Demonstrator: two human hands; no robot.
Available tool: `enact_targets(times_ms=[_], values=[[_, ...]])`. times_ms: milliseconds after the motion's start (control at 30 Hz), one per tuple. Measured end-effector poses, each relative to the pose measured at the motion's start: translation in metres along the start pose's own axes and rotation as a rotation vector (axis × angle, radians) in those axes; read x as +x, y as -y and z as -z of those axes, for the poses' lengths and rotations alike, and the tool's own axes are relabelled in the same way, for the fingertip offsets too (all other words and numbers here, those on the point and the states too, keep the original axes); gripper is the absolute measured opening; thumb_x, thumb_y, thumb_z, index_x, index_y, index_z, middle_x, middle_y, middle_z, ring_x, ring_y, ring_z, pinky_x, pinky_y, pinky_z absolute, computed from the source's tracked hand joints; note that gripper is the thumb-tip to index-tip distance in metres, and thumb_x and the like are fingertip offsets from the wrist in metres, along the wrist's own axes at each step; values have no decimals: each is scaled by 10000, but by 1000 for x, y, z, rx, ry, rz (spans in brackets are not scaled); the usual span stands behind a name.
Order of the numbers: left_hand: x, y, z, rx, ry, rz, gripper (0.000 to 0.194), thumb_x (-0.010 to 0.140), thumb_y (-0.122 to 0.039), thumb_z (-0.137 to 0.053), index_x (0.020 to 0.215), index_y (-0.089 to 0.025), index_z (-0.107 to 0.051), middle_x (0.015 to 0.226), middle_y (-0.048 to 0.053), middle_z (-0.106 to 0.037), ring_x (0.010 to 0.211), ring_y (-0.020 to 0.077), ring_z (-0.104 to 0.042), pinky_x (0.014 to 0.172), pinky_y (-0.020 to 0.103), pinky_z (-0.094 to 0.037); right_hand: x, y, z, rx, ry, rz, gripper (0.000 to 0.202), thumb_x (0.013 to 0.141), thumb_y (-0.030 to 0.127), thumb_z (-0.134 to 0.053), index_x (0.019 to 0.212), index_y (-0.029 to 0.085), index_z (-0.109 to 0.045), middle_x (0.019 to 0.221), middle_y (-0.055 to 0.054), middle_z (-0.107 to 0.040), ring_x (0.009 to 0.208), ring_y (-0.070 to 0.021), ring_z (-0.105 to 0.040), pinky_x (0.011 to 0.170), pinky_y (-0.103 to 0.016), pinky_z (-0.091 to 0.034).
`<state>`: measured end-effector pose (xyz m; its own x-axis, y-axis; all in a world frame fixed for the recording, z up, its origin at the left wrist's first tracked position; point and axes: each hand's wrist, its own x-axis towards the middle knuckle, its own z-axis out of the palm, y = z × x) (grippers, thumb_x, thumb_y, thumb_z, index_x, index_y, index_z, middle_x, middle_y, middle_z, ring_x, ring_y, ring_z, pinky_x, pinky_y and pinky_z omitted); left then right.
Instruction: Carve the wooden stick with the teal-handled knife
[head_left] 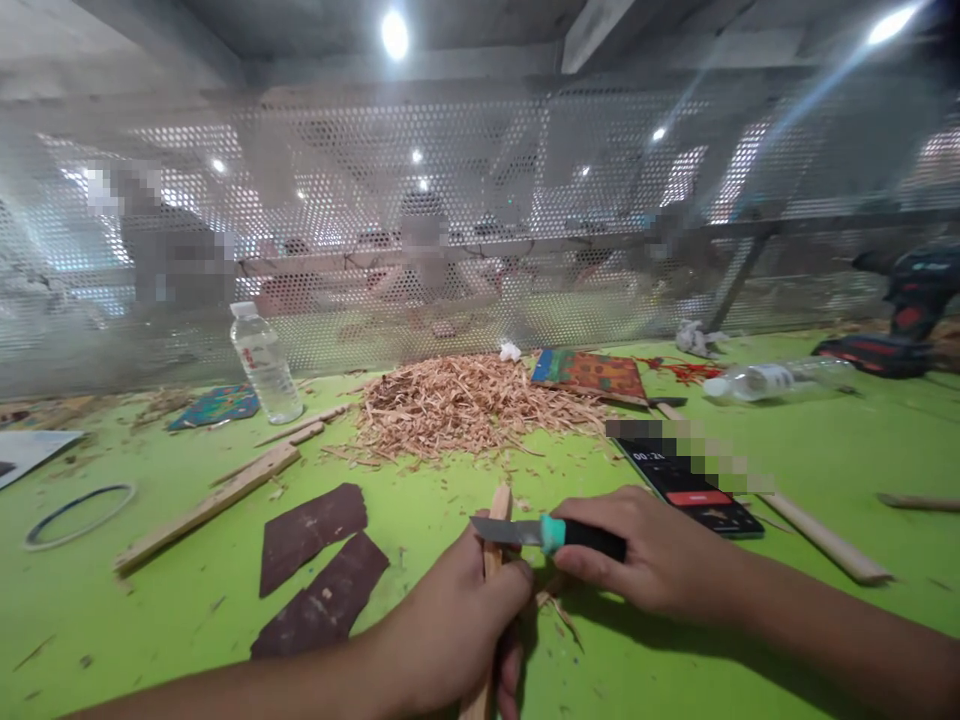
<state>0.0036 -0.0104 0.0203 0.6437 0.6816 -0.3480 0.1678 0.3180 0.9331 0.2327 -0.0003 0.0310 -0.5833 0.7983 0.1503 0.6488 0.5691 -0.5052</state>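
A narrow wooden stick points away from me near the bottom centre, and my left hand is wrapped round it. My right hand grips a knife by its black and teal handle. The knife's blade lies across the stick, just beyond my left thumb. A few thin shavings are on the green table beneath, between my hands. Beyond the stick rises a large pile of wood shavings.
Brown sandpaper pieces and a wooden strip lie left; a water bottle stands behind. At right are a phone, a dowel, a lying bottle and a drill. A perforated screen crosses the back.
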Motion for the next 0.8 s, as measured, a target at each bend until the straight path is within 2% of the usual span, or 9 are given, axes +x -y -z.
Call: enact_targets(times_ms=[133,267,367,400,433,467,567,700,800], values=[[1,3,-2,13,-92,-33,350,920,-534,-521,1055,-225,-429,408,-109,-470,310,84,-380,310,155,-416,0,3,-4,-92,-47,5,561,1023,661,-409,873,197,-686,698,-58,-680,602,-168,-593,561,-280,-323],[3,6,-1,-25,-102,-18,283,891,-436,-511,1061,-228,-426,419,-112,-471,326,95,-389,332,193,-477,5,0,-5,-152,-65,-37,562,1015,668,-418,863,198,-685,704,-56,-688,591,-169,-595,560,-279,-328],[2,11,-4,-56,-81,-2,238,847,-335,-509,1039,-241,-404,393,-122,-447,316,108,-386,318,198,-463,11,-13,7,-201,-178,-266,573,1024,654,-382,857,202,-692,723,-68,-704,583,-184,-599,541,-283,-327],[1,13,-5,-59,-66,-5,233,851,-322,-508,1043,-249,-397,379,-126,-434,309,109,-374,297,169,-406,12,-17,12,-233,-241,-388,593,1019,663,-368,831,200,-688,693,-70,-694,559,-190,-588,526,-286,-319],[1,14,-6,-57,-56,9,226,851,-316,-512,1032,-255,-390,359,-132,-407,302,104,-352,285,141,-353,14,-20,17,-256,-283,-417,582,1018,652,-373,843,191,-682,703,-85,-693,572,-202,-588,533,-295,-317],[0,14,-7,-85,-72,43,198,864,-323,-485,1021,-261,-384,348,-136,-392,292,97,-325,290,146,-369,15,-21,21,-263,-314,-414,566,1025,640,-363,873,192,-675,734,-85,-698,600,-208,-598,553,-299,-332],[-1,12,-7,-94,-43,61,219,907,-365,-489,1067,-264,-378,402,-132,-445,317,98,-393,358,222,-511,15,-14,25,-174,-377,-298,546,1040,641,-351,874,209,-641,686,-42,-658,599,-196,-578,573,-308,-337],[-5,6,-2,-101,10,35,371,915,-440,-554,1186,-260,-376,489,-137,-460,374,95,-446,438,266,-571,13,-9,17,-130,-330,-254,544,1033,652,-369,843,211,-622,667,-25,-632,604,-192,-561,575,-309,-331],[-8,4,3,-162,76,32,396,892,-395,-574,1198,-261,-361,518,-131,-490,434,93,-489,612,358,-625,10,-16,15,-115,-289,-279,560,1031,657,-369,817,207,-624,671,-25,-633,618,-196,-564,576,-308,-336]])
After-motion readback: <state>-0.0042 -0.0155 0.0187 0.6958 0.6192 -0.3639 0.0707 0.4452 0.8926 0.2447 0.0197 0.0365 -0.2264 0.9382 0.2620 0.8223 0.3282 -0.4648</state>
